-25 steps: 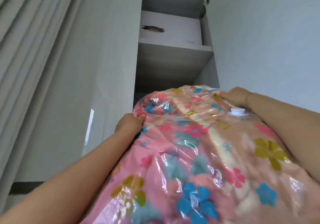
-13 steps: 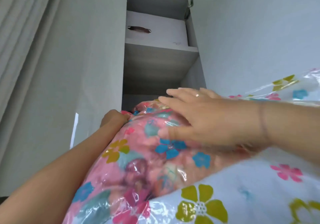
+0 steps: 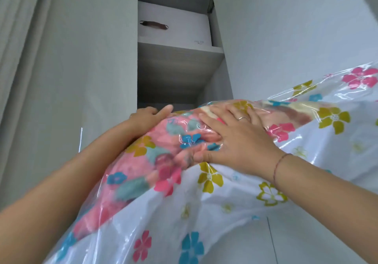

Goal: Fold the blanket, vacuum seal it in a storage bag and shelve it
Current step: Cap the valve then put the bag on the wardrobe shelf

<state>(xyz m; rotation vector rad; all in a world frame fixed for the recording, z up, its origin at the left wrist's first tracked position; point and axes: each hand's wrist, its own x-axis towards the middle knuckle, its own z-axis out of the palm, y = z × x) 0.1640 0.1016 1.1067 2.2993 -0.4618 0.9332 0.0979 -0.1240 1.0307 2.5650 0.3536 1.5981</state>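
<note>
This looks like a bedroom at home, with a tall closet point(image 3: 180, 69), a storage box point(image 3: 173, 26) and curtains point(image 3: 18, 38).

under the right hand point(image 3: 235, 141) the storage bag point(image 3: 225, 208) is clear glossy plastic, crinkled and printed with flowers; the blanket point(image 3: 163, 151) inside looks soft, fuzzy pink cloth. above the left hand point(image 3: 146, 115), the shelf point(image 3: 180, 49) shows matt pale woodgrain, and a white box point(image 3: 173, 28) looks like matt smooth card. left of that hand, the curtain point(image 3: 18, 38) is matt pleated cloth.
</note>
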